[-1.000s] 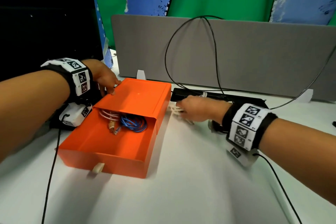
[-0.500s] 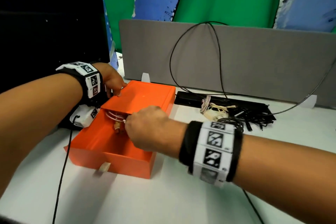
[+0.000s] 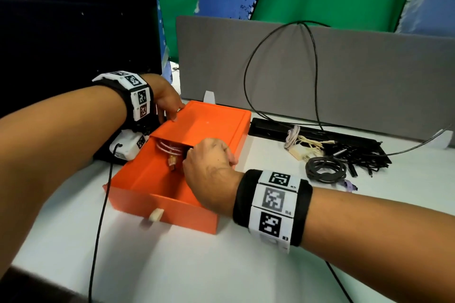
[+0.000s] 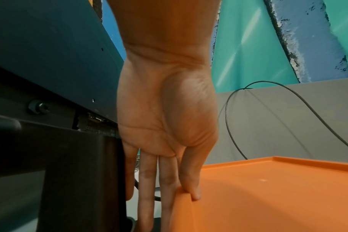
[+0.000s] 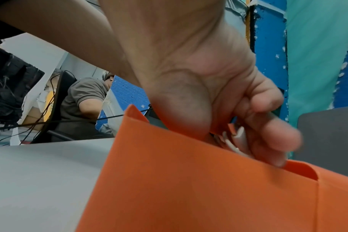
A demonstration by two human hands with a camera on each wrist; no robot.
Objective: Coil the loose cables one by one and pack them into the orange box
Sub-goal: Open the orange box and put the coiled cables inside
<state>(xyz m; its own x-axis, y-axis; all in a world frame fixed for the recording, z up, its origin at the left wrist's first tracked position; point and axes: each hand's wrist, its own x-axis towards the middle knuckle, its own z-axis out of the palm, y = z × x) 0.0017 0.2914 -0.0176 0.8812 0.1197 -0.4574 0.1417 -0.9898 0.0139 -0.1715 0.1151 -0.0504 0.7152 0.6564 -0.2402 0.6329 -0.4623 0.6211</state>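
Observation:
The orange box (image 3: 172, 206) lies on the white table with its sliding lid (image 3: 211, 125) pushed back, so the front half stands open. A red-and-white braided cable (image 3: 170, 149) lies coiled inside, partly under the lid. My right hand (image 3: 209, 162) reaches into the open half near the lid's edge. In the right wrist view its curled fingers (image 5: 268, 138) hold a white cable (image 5: 233, 138) just above the box wall (image 5: 189, 180). My left hand (image 3: 167, 103) rests on the lid's back left corner, thumb (image 4: 193, 191) on top and straight fingers down the side.
To the right of the box lie a cream cable bundle (image 3: 302, 145), a coiled black cable (image 3: 325, 170), a pile of black cables (image 3: 359, 155) and a black strip (image 3: 268, 128). A grey partition (image 3: 357, 76) closes the back, with a black monitor (image 3: 73, 32) on the left. A thin black wire (image 3: 101, 216) trails off the front edge.
My right hand left the cream cable bundle at the right, came across to the box and has lowered into its open half. The left hand stayed on the lid's corner.

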